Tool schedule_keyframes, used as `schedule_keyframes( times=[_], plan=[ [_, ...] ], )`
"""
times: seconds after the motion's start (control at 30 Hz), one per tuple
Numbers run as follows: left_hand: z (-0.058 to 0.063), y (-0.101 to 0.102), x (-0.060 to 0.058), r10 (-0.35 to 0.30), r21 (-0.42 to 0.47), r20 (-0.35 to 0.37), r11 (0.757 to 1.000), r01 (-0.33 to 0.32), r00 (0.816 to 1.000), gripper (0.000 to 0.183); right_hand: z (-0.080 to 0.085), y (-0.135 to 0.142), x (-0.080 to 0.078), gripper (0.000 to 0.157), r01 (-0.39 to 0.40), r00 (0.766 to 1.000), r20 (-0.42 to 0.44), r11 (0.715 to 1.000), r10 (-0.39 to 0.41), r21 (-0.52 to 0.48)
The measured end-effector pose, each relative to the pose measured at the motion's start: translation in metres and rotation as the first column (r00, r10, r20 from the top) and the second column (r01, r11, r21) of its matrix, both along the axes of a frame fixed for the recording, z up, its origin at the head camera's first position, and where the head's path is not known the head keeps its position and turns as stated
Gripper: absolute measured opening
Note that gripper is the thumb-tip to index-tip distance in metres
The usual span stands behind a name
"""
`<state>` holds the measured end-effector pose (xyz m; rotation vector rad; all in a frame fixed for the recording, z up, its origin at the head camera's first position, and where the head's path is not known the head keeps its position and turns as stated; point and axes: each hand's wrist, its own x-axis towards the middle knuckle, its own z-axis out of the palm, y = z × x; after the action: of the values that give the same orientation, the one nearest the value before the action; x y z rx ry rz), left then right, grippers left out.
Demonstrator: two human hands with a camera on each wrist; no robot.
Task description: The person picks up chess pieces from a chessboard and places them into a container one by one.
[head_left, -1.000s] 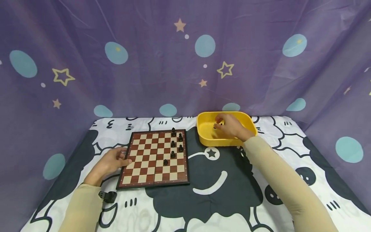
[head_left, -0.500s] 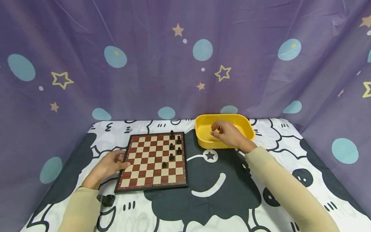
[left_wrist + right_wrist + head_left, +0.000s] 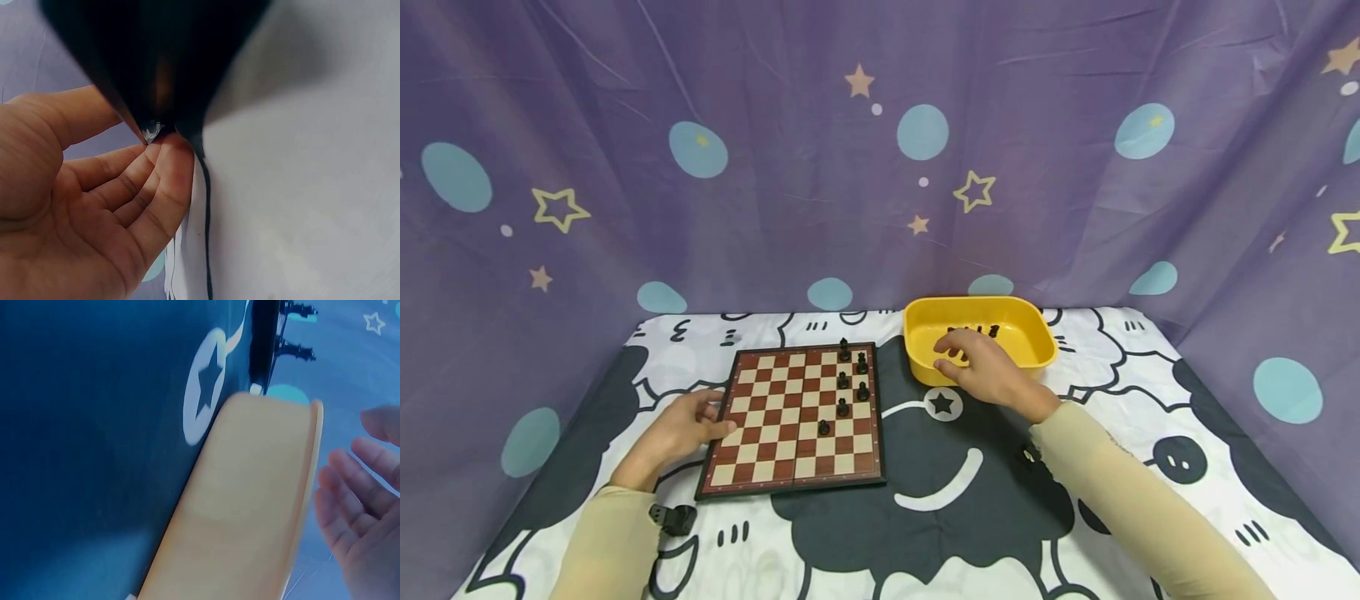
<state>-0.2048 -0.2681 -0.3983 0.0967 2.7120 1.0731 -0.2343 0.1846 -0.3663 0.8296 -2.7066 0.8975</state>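
Note:
My left hand (image 3: 681, 425) grips the left edge of a red-and-cream chessboard (image 3: 763, 425), thumb on top. In the left wrist view, the fingers (image 3: 150, 187) of that hand reach beneath the dark board's edge (image 3: 156, 69). Several black chess pieces (image 3: 843, 381) stand on the board's right half. Over the near side of a yellow plastic box (image 3: 917, 358) hovers my right hand (image 3: 988, 367), thumb and fingers apart. From the right wrist, its loosely bent fingers (image 3: 353, 500) show above the box's rim (image 3: 315, 450), holding nothing visible. Small dark chess pieces (image 3: 994, 331) lie inside the box, partly hidden by this hand.
A cartoon-print cloth (image 3: 940, 533) in black and white covers the table. Behind it hangs a purple curtain (image 3: 775, 208) with stars and blue ovals. A small black device (image 3: 673, 518) sits at my left wrist.
My right hand has drawn back toward the box's near rim, uncovering more of the pieces inside. The head view has shifted slightly. My left hand keeps its hold on the chessboard.

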Motion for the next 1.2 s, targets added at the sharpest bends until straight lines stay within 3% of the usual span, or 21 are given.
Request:
schedule_keyframes(
  times=[0.27, 0.63, 0.9, 1.2],
  plan=[
    [0.0, 0.0, -0.001, 0.002, -0.004, -0.005, 1.0, -0.002, 1.0, 0.071, -0.005, -0.018, 0.012, 0.026, -0.049, 0.998, -0.046, 0.998, 0.046, -0.049],
    [0.0, -0.001, -0.001, -0.003, 0.001, -0.014, 1.0, 0.003, 1.0, 0.07, -0.006, -0.054, 0.025, 0.029, -0.132, 0.991, -0.027, 0.991, 0.132, -0.001],
    [0.0, 0.0, -0.001, -0.009, 0.0, -0.014, 1.0, 0.009, 1.0, 0.071, -0.007, -0.075, 0.031, 0.032, -0.208, 0.977, 0.046, 0.978, 0.208, -0.001],
    [0.0, -0.001, -0.002, -0.006, -0.005, -0.005, 1.0, 0.006, 1.0, 0.073, -0.011, -0.099, 0.031, 0.03, -0.289, 0.957, 0.025, 0.957, 0.289, 0.009]
  ],
)
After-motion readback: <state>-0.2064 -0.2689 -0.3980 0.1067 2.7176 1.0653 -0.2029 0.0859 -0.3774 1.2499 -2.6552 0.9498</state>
